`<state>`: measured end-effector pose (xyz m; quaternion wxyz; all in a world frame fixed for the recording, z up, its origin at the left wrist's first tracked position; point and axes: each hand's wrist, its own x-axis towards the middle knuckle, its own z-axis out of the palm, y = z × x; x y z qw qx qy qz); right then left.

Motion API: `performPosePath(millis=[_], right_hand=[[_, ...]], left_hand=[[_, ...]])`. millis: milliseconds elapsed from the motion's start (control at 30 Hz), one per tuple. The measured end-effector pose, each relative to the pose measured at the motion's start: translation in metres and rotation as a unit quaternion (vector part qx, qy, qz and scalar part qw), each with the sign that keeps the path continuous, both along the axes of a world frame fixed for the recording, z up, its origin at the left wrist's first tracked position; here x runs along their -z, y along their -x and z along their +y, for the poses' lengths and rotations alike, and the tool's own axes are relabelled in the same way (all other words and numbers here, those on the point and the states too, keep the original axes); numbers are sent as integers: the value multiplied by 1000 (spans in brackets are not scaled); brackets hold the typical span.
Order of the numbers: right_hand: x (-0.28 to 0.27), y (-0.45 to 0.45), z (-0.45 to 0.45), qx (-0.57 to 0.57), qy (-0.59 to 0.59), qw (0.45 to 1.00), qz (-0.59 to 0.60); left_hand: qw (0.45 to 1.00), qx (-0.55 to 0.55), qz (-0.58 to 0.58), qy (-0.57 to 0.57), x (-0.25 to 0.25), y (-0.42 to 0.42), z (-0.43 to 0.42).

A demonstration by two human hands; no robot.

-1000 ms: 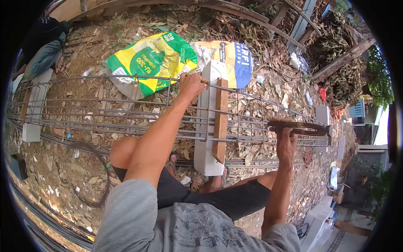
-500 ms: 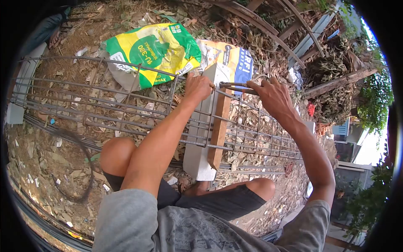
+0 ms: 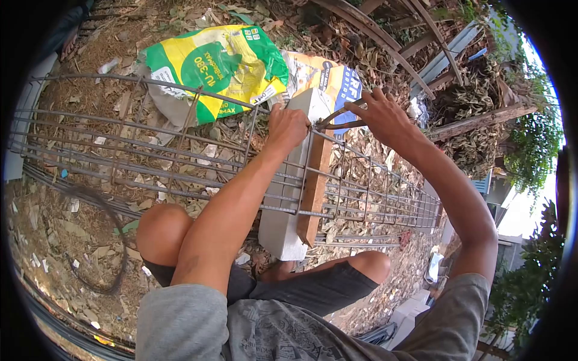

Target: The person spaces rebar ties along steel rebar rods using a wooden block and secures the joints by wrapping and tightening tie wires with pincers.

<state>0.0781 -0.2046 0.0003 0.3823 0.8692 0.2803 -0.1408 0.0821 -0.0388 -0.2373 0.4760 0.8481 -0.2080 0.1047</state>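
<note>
A rebar cage (image 3: 230, 144) of long bars and square stirrups lies across a pale block-like beam (image 3: 278, 225) and a brown wooden piece (image 3: 314, 191). My left hand (image 3: 289, 127) is closed around the cage's far upper bar, close to a stirrup corner. In my right hand (image 3: 385, 114) is a pair of pincers (image 3: 338, 117), held by the handles, which stand apart. The jaws sit at the bar beside my left fingertips. Whether they grip a tie wire there is too small to tell.
A green and yellow sack (image 3: 223, 72) and an orange and blue sack (image 3: 346, 90) lie beyond the cage on leaf litter. Old curved timbers (image 3: 385, 42) are at the upper right. A loop of dark wire (image 3: 123, 253) lies left of my knee. Another person's hand (image 3: 71, 42) shows upper left.
The pincers' handles have spread apart and tilted, and my right hand has shifted slightly up and left. My left hand stays at the same bar. The view has moved a little.
</note>
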Motion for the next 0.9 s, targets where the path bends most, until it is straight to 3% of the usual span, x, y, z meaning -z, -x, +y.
performPosePath(millis=[200, 433, 533, 667, 733, 800, 900], right_hand=[[2, -16, 11, 72, 0, 996, 52], [3, -28, 2, -70, -4, 997, 31], [0, -38, 10, 62, 9, 991, 119], [-8, -44, 11, 21, -7, 979, 202], [-5, -51, 9, 276, -29, 913, 299], [1, -55, -6, 477, -80, 793, 370], [4, -52, -20, 453, -132, 804, 361]], left_hand=[[1000, -4, 5, 0, 0, -1, -1], [993, 28, 88, -72, -4, -5, -2], [992, 30, 97, -74, -8, -5, -1], [991, 32, 103, -85, -10, -5, -1], [991, 29, 104, -80, -9, -5, -1], [991, 31, 105, -81, -9, -4, 0], [992, 25, 95, -77, -8, -7, -1]])
